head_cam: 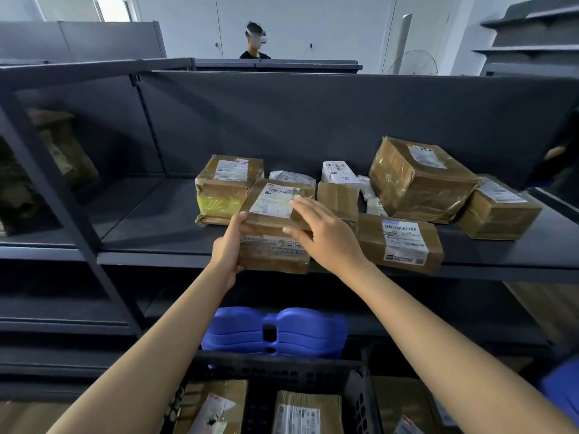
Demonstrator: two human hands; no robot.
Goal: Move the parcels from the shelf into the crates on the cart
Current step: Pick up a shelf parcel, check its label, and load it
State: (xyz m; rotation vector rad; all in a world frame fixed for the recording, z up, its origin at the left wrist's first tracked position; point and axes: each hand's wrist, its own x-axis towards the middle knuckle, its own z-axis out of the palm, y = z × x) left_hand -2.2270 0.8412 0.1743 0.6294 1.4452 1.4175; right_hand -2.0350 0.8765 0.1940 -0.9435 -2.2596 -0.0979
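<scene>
1. We see one dark shelf (156, 214) with six brown boxes (419, 180) and some white packets (340, 172).
2. One black crate (282, 375) below holds two parcels (307, 411).
3. One labelled parcel (272, 242) sits at the shelf's front edge. Our left hand (227, 249) grips its left end, and our right hand (326, 233) rests flat-fingered on top.

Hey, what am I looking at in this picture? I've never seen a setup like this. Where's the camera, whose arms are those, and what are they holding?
There is no machine here: the two bare arms belong to a person wearing a wide-angle camera on the head, so you look forward and down as they do. The left hand grips the left side of a brown parcel at the front edge of a dark shelf; the right hand lies with straight fingers on its top. More taped parcels sit behind and to the right. Below, a black crate already holds boxes. A second person stands beyond the shelving.
</scene>
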